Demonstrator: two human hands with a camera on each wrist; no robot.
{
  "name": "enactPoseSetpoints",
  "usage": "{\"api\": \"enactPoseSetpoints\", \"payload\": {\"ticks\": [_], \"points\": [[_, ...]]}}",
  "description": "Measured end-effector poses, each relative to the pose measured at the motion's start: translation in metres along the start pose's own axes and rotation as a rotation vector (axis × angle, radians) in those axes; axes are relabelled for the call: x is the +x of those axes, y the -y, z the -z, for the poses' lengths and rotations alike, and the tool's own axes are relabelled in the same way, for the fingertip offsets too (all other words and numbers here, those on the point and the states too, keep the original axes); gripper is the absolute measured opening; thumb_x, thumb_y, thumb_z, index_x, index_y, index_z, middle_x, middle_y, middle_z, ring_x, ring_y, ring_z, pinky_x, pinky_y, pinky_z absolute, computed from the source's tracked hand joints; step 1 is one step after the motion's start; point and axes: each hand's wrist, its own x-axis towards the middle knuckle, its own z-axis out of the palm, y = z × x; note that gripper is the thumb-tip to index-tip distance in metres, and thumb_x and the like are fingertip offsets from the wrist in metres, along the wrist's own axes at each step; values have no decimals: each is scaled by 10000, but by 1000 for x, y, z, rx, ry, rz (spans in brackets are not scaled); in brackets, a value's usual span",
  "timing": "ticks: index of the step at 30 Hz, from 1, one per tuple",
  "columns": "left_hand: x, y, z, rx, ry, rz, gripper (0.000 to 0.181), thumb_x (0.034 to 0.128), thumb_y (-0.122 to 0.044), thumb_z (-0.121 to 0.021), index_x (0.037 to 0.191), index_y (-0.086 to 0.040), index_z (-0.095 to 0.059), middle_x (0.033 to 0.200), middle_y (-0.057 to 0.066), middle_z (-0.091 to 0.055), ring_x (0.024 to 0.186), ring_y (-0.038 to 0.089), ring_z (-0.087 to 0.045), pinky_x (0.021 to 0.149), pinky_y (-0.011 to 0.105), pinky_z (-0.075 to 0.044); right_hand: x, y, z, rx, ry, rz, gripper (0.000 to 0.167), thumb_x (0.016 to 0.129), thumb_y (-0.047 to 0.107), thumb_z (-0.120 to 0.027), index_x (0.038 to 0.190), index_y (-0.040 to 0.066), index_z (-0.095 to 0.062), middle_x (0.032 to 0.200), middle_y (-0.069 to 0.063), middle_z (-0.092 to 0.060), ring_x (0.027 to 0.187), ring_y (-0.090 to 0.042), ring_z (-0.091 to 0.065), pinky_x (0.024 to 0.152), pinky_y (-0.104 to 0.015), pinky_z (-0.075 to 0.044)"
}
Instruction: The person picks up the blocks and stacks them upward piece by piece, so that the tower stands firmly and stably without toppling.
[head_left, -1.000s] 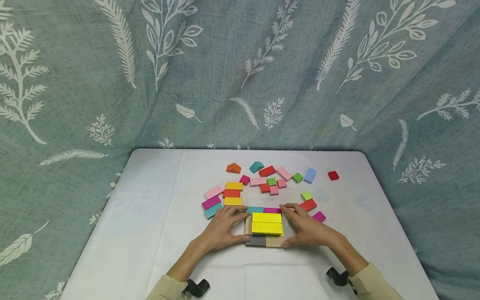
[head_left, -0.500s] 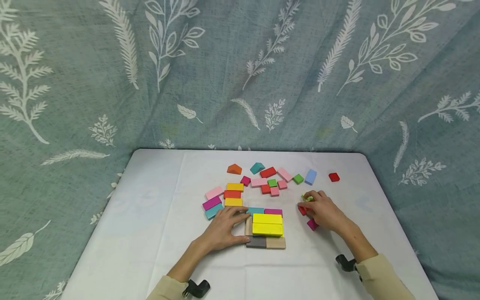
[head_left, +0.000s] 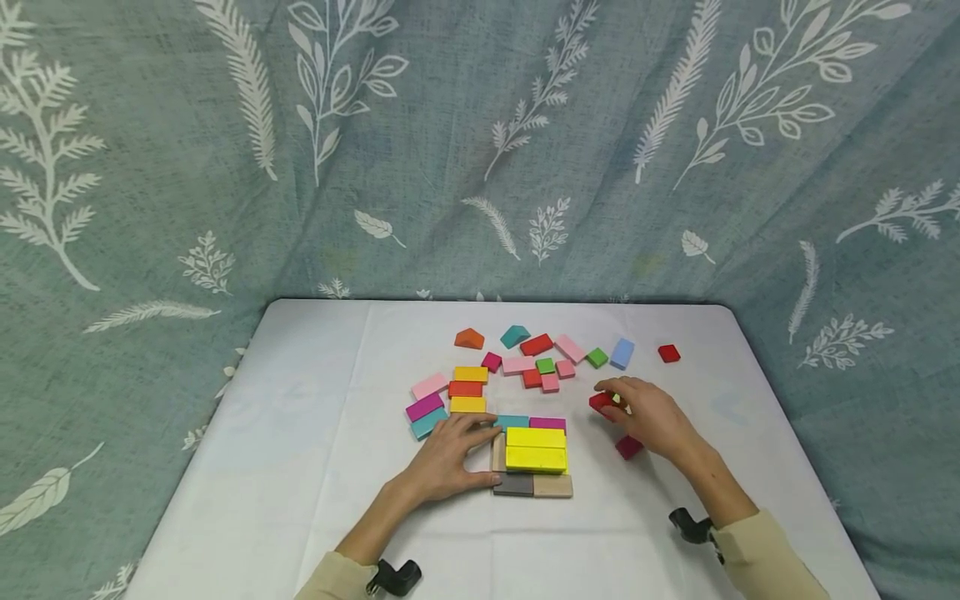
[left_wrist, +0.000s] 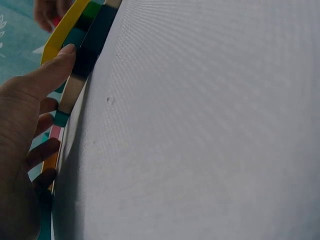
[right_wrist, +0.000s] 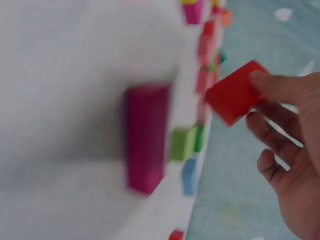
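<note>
My right hand pinches a red block between thumb and fingers, lifted off the table. Just below it lies a magenta block, large in the right wrist view. A light green block is mostly covered by the hand in the head view. My left hand rests at the left side of a low block structure, thumb by the dark grey block and fingertips by the teal block. Two long yellow blocks lie on top; a plain wood block forms the front right.
Pink, magenta and teal blocks lie left of a column of yellow and red blocks. Farther back are an orange block, a blue block and several others. A red block lies alone on the white table.
My right hand has left the structure's right side, moved right to the red block and picked it up. The magenta block has shifted slightly. My left hand has stayed in place.
</note>
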Motion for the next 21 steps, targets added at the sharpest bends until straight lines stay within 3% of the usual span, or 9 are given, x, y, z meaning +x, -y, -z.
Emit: {"api": "enactPoseSetpoints", "payload": {"ticks": [3,5,8,10,14,21], "points": [[0,0,-1,1,4,-1,790,810,-697,-691,1474,-300,-530,1518,-84,-443,1384,172,-383,1091,505,-344,-1,13,9,212,-53,-5,363,861,230,-816,1202,189,-698,1045,35,-706,910,-174,-600,759,-312,-546],[0,0,-1,1,8,1,788,811,-701,-686,1474,-306,-528,1519,-88,-440,1385,170,-382,1089,506,-346,0,21,11,380,-49,-22,332,870,281,-806,1173,191,-702,1007,53,-694,891,-174,-578,734,-280,-506],[0,0,-1,-4,10,5,785,807,-696,-693,1472,-313,-530,1519,-87,-440,1387,176,-382,1089,510,-348,0,33,8,602,21,-65,325,868,358,-798,1126,186,-702,993,29,-687,905,-230,-568,735,-284,-476],[0,0,0,-4,7,5,783,805,-690,-698,1471,-313,-531,1518,-82,-443,1385,183,-385,1086,515,-351,1,39,1,693,97,-103,326,865,384,-794,1106,185,-701,1002,7,-680,931,-262,-556,742,-296,-471],[0,-1,1,-4,2,4,784,804,-676,-709,1473,-309,-530,1517,-77,-446,1385,188,-386,1089,521,-346,2,42,-16,760,199,-151,280,872,358,-789,1064,169,-712,979,-44,-645,960,-275,-514,723,-314,-445],[0,0,1,-15,6,3,786,807,-682,-705,1475,-308,-527,1523,-87,-438,1389,172,-380,1084,513,-348,2,45,-37,738,201,-198,212,863,377,-791,1005,227,-748,997,-34,-590,971,-247,-501,695,-302,-454]]}}
